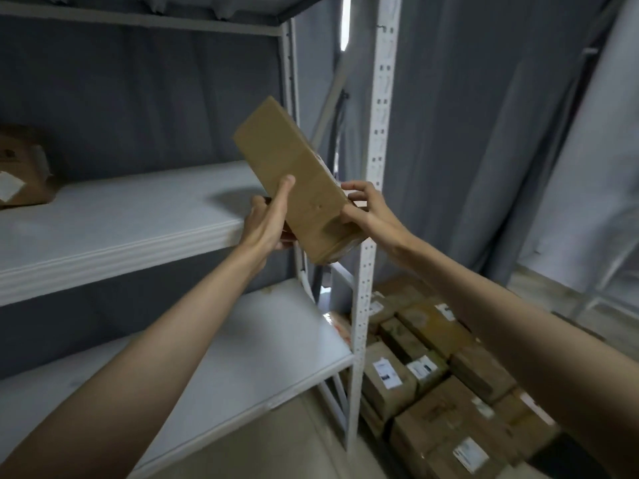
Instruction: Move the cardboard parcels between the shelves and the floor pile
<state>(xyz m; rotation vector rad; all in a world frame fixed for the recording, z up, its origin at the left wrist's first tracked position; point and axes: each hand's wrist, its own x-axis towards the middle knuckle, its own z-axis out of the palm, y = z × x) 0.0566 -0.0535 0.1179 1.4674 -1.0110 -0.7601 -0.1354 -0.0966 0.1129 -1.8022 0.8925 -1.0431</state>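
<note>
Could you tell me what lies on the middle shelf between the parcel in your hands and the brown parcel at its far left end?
Nothing: in the head view, the middle shelf is bare between the held parcel and the brown parcel.

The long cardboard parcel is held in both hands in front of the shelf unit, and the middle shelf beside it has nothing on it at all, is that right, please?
Not quite. Both hands, left hand and right hand, do hold the long cardboard parcel in front of the shelf unit, but the middle shelf is not bare: the head view shows a brown parcel lying at its far left end.
</note>
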